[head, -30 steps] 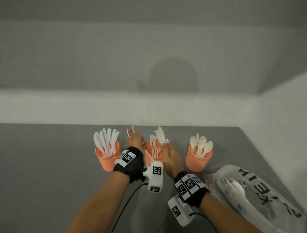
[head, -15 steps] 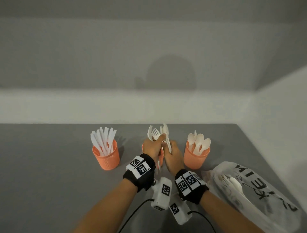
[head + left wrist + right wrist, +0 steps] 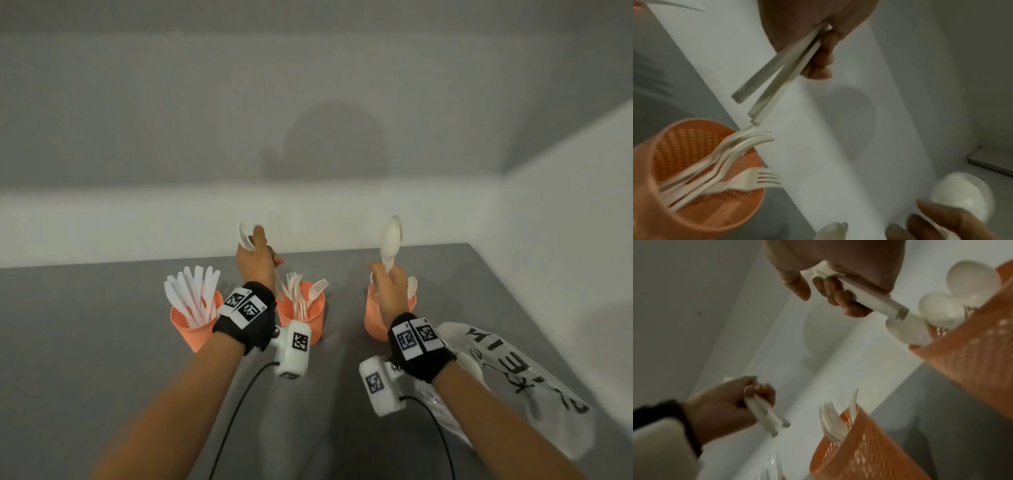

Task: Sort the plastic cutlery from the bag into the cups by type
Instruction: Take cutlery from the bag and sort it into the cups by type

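Three orange mesh cups stand in a row on the grey table: the knife cup (image 3: 197,325), the fork cup (image 3: 303,322) and the spoon cup (image 3: 373,318). My left hand (image 3: 256,255) is raised between the knife and fork cups. It grips a few white cutlery pieces (image 3: 777,76) by their handles; their heads are too blurred to tell the type. My right hand (image 3: 388,286) grips white spoons (image 3: 392,240) upright, bowls up. Their handle ends (image 3: 898,311) hang just above the spoon cup (image 3: 972,353). The printed plastic bag (image 3: 513,380) lies at the right with cutlery inside.
A white wall ledge (image 3: 102,226) runs behind the table, and a side wall (image 3: 565,240) closes the right. Cables (image 3: 236,411) trail from both wrist cameras across the near table. The table's left half (image 3: 75,342) is bare grey surface.
Both hands were together over the fork cup. They have parted: the right hand carried the spoons right, above the spoon cup, and the left hand rose to the left with its pieces.
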`<action>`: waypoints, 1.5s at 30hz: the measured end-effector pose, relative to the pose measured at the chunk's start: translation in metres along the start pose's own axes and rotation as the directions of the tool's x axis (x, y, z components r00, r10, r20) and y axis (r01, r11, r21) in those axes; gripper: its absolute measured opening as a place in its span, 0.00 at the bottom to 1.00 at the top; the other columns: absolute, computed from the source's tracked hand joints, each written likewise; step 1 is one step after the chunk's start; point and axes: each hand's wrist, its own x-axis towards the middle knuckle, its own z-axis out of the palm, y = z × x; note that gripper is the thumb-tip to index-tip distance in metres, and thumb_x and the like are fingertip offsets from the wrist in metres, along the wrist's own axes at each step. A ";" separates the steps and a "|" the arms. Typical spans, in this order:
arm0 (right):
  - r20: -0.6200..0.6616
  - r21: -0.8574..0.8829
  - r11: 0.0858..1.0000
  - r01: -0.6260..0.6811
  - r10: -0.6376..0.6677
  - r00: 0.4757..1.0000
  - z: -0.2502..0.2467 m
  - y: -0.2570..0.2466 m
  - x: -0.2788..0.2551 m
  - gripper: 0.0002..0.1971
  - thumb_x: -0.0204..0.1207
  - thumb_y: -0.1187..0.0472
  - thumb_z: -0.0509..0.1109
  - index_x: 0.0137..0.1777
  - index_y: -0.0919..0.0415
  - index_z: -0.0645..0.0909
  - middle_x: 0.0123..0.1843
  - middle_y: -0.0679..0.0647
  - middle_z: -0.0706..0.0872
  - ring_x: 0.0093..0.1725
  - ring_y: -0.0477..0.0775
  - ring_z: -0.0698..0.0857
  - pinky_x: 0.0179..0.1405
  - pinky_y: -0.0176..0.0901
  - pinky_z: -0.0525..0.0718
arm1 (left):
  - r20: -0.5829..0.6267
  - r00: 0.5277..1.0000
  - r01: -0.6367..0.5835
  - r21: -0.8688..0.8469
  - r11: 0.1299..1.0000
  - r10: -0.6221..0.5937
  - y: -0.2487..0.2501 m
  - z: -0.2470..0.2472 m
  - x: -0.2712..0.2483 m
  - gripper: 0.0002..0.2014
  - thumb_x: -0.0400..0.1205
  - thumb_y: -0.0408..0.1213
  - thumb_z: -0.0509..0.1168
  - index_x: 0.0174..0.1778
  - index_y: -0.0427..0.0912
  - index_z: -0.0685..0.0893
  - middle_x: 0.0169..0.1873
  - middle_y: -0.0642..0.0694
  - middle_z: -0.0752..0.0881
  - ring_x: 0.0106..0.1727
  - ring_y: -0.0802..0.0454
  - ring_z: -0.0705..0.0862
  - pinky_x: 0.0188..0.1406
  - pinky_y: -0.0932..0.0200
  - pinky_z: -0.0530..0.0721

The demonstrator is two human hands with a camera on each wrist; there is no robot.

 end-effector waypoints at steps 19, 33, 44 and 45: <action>-0.206 0.006 0.999 -0.048 0.048 0.977 -0.007 0.059 0.038 0.15 0.77 0.56 0.63 0.50 0.71 0.76 0.44 0.56 0.76 0.43 0.59 0.82 0.40 0.42 0.79 | 0.057 0.996 -0.081 0.395 0.915 0.064 -0.083 -0.003 0.004 0.25 0.85 0.52 0.53 0.32 0.34 0.75 0.28 0.37 0.77 0.32 0.46 0.75 0.32 0.56 0.73; 0.024 -0.730 0.640 0.240 -0.327 0.945 -0.006 0.065 0.034 0.22 0.76 0.66 0.60 0.71 0.55 0.75 0.73 0.55 0.72 0.69 0.60 0.74 0.67 0.52 0.75 | 0.315 0.916 -0.386 0.534 0.752 0.247 -0.100 -0.017 0.002 0.08 0.83 0.30 0.58 0.54 0.33 0.79 0.53 0.35 0.81 0.55 0.41 0.80 0.59 0.47 0.79; 0.111 -0.863 0.492 0.111 -0.030 0.993 -0.007 0.042 0.020 0.35 0.83 0.47 0.51 0.83 0.61 0.42 0.85 0.63 0.40 0.84 0.59 0.41 0.80 0.65 0.40 | 0.520 0.852 -0.493 0.761 0.423 0.059 -0.081 -0.012 -0.005 0.48 0.71 0.68 0.34 0.79 0.36 0.59 0.80 0.35 0.59 0.82 0.39 0.56 0.81 0.44 0.55; 0.124 -0.842 0.525 0.122 -0.032 0.992 -0.010 0.036 0.017 0.35 0.83 0.46 0.51 0.83 0.59 0.41 0.85 0.62 0.40 0.84 0.59 0.41 0.80 0.65 0.40 | 0.514 0.856 -0.480 0.755 0.447 0.050 -0.078 -0.011 -0.005 0.47 0.72 0.68 0.35 0.81 0.37 0.56 0.81 0.35 0.57 0.82 0.39 0.54 0.82 0.44 0.53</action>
